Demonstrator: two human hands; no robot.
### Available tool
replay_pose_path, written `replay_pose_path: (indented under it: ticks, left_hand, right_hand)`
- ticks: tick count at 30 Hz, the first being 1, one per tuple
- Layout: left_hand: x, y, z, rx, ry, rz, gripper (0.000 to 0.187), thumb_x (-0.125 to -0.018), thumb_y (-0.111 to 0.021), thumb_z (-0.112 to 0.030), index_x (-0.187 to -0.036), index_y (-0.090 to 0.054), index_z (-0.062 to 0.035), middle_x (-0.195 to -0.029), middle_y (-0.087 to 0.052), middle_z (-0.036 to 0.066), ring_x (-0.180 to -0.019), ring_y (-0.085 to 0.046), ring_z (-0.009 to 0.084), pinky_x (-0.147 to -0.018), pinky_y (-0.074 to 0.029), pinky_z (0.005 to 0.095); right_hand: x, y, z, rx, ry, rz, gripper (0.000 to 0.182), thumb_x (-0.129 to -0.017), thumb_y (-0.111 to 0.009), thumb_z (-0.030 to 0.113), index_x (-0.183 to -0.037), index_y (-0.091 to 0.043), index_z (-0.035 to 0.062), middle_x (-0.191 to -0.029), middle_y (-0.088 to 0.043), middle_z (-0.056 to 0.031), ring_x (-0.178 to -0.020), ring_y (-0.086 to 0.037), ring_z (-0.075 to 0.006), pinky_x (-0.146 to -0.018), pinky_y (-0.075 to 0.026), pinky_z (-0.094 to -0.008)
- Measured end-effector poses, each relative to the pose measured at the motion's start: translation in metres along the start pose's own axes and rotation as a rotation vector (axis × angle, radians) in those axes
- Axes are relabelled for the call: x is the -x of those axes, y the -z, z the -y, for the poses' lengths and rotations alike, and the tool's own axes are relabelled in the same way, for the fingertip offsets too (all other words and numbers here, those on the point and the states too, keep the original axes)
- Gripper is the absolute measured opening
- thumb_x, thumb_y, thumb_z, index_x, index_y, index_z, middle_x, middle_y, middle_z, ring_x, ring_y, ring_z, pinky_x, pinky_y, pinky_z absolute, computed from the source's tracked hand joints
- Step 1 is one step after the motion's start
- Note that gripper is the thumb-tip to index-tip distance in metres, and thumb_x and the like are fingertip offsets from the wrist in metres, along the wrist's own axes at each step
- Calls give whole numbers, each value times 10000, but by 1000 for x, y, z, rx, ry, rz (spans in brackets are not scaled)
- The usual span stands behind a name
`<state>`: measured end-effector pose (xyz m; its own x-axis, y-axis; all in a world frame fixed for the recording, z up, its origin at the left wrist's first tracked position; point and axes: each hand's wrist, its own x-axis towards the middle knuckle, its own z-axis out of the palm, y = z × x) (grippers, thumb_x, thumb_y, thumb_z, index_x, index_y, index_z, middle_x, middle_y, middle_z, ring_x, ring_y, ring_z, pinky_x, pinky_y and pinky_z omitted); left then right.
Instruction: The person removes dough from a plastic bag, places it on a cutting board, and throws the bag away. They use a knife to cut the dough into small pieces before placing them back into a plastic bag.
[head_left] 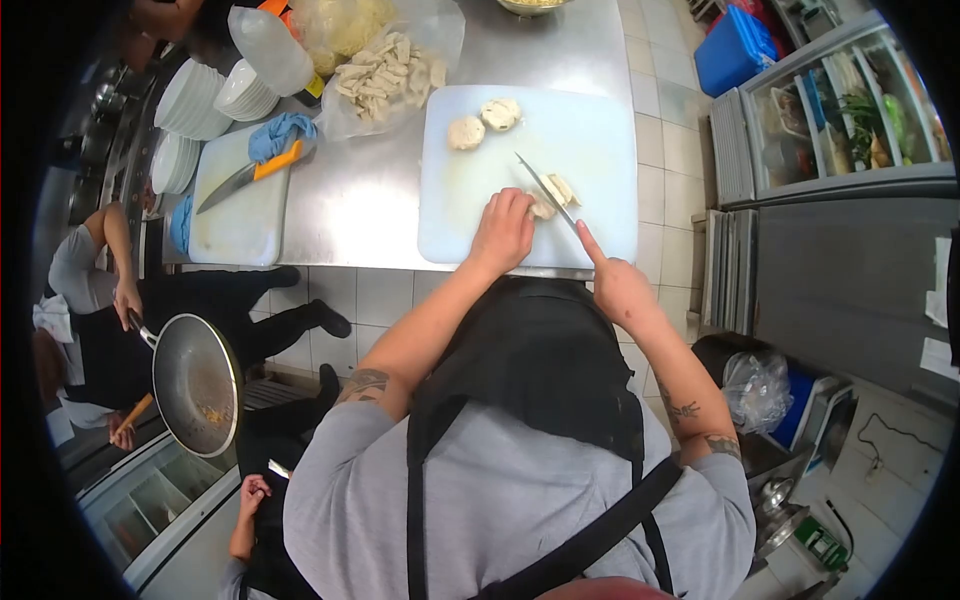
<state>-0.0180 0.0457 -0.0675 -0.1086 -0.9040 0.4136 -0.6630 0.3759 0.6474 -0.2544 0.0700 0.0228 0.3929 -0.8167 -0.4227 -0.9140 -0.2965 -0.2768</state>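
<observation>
Leftmost, a co-worker's hand (127, 300) is holding a dark pan (185, 390) by its handle, off the near side of the counter (350, 205). Stacks of white dishes (190, 98) are standing toward the counter's left end, and beside them a small cutting board (235, 225) is lying by the near edge, bearing an orange-handled knife (235, 187) and a crumpled blue cloth (281, 137). Farther right, a clear bag (435, 35) of pale strips (380, 80) is lying open, beyond the near edge. A large cutting board (450, 200) is occupying the counter's near right corner, its right side running close beside the right edge. Two round pale pieces (466, 133) are resting on its far half, side by side. The left hand (505, 230) is reaching over the near edge, its fingers (515, 197) bent and drawn together, holding a partly sliced pale piece (543, 207) against the board's nearer half. A long knife (541, 184) is crossing that piece diagonally, its tip pointing away and leftward. The right hand (622, 288) is closing around the knife's handle, its fingers wrapping it while the index finger (590, 240) is stretching out along the blade. Past the counter's right edge, a blue box (735, 52) is standing near a glass-fronted fridge (850, 115).
</observation>
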Motion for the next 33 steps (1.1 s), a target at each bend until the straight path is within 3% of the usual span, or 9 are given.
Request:
replay_pose_path:
  ticks: [12, 20, 21, 22, 25, 27, 30, 31, 33]
  left_hand:
    - [-3, -4, 3, -10, 25, -11, 177, -904, -593, -33, -1077, -558, -16, -1070, -544, 171, -968, -555, 372, -846, -455, 476]
    - [-1, -15, 24, 46, -5, 47, 256, -803, -610, -8, -1053, -555, -27, -1010, -550, 176, -953, -545, 419, -834, -459, 518]
    - [1, -19, 22, 76, -10, 14, 302, -779, -622, -13, -1075, -566, -37, -1050, -567, 180, -983, -558, 420, -855, -466, 522]
    - [-1, -15, 18, 69, -3, -19, 348, -754, -635, -18, -1097, -577, -47, -1089, -585, 185, -1014, -570, 421, -877, -473, 525]
    - [-21, 14, -3, 23, -295, 102, 527, -724, -666, -44, -1245, -597, -83, -1263, -588, 182, -1187, -561, 409, -983, -453, 537]
    - [-36, 29, -21, -207, -342, 479, 780, -786, -724, -185, -1525, -476, -169, -1614, -401, 82, -1535, -291, 340, -1201, -215, 679]
    - [-48, 22, -12, -327, -420, 688, 781, -860, -736, -344, -1562, -439, -174, -1679, -319, 33, -1589, -186, 313, -1231, -116, 710]
    - [-52, 21, -9, -404, -445, 754, 818, -903, -715, -488, -1588, -398, -175, -1695, -289, 22, -1600, -152, 311, -1241, -94, 703]
    - [-56, 23, -5, -416, -465, 754, 839, -906, -705, -518, -1598, -377, -174, -1693, -292, 30, -1596, -167, 314, -1242, -110, 695]
  right_hand:
    - [21, 28, 17, 67, 2, 102, 959, -870, -521, -30, -1669, -134, 332, -789, -693, -254, -702, -700, -429, -669, -571, -539]
    - [-9, -13, -7, -78, 31, 167, 1018, -820, -554, -22, -1669, -133, 350, -786, -689, -242, -716, -685, -422, -693, -544, -537]
    - [-7, -9, -12, -100, 54, 172, 1003, -837, -519, -24, -1668, -110, 363, -816, -687, -260, -748, -681, -447, -725, -542, -541]
    - [-5, 4, -9, -51, 40, 207, 1039, -811, -557, -35, -1666, -130, 373, -809, -690, -242, -726, -690, -410, -708, -544, -532]
    - [-13, -3, -12, -23, 63, 216, 1007, -845, -569, -11, -1669, -123, 358, -834, -697, -224, -742, -704, -391, -701, -561, -507]
    - [-15, 2, -21, 56, 88, 186, 983, -868, -589, 18, -1675, -119, 325, -859, -701, -215, -754, -711, -380, -698, -572, -492]
    - [-2, 15, -22, 98, -10, -23, 949, -898, -612, 72, -1679, -114, 281, -920, -693, -206, -765, -714, -372, -701, -582, -482]
    - [2, 17, -26, 99, -25, -59, 944, -900, -619, 85, -1678, -117, 269, -938, -685, -207, -768, -712, -372, -701, -583, -482]
    - [11, 19, -33, 96, -60, -127, 936, -904, -632, 113, -1677, -122, 246, -974, -668, -209, -774, -710, -374, -701, -583, -482]
